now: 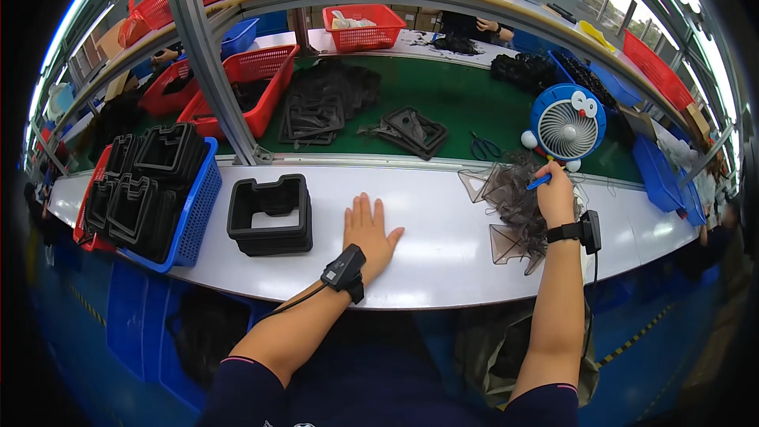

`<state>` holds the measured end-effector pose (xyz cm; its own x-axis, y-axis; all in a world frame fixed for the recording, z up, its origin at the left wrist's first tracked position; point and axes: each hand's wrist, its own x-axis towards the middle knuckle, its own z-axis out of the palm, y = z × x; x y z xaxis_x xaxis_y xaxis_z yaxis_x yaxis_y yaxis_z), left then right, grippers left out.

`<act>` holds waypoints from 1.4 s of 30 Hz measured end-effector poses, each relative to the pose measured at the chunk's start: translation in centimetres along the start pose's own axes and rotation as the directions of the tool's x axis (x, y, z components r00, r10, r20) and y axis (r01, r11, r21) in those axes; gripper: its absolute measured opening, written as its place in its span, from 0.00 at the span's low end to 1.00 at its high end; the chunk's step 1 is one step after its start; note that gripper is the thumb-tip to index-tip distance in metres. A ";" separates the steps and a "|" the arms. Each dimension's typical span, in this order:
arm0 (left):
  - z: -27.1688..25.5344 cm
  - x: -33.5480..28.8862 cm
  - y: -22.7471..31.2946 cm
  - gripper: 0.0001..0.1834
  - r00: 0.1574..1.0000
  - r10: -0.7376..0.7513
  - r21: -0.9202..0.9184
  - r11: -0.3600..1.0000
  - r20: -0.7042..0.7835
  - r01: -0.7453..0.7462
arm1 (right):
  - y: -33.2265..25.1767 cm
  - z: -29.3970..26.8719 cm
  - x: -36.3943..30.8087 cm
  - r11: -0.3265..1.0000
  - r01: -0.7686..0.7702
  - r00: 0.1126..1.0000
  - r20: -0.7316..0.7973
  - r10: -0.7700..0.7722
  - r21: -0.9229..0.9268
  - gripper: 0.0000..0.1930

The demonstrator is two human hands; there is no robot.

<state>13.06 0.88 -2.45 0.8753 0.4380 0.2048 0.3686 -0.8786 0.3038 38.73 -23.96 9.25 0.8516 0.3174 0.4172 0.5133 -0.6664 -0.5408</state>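
Note:
My left hand (368, 236) lies flat on the white worktable (419, 269), fingers spread and holding nothing. Just left of it stands a neat stack of black rectangular frames (273, 241). My right hand (556, 196) is closed around a slim blue tool (539, 182); its working end is too small to make out. Beneath and beside that hand is a heap of thin, dark translucent trimmings (514, 198), with a few flat triangular scraps at its left side. Both wrists wear a black strapped device.
A blue basket (202, 205) full of black frames sits at the left. Beyond the table edge runs a green belt (482, 103) carrying loose frames (411, 130), scissors (485, 146) and a blue-rimmed fan (568, 126). A metal post (202, 55) rises at left; another person's hand (488, 25) shows at the back.

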 end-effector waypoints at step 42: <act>4.9 5.6 10.5 0.40 0.901 0.433 -0.137 0.891 -0.025 -0.432 | 7.3 3.5 -5.8 0.994 0.054 0.990 -0.122 -0.065 -0.090 0.08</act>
<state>23.36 -6.88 -2.70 0.9406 0.0189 0.3390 -0.0926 -0.9463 0.3097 37.93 -28.29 0.32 0.7969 0.2751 0.5378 0.5470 -0.7063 -0.4493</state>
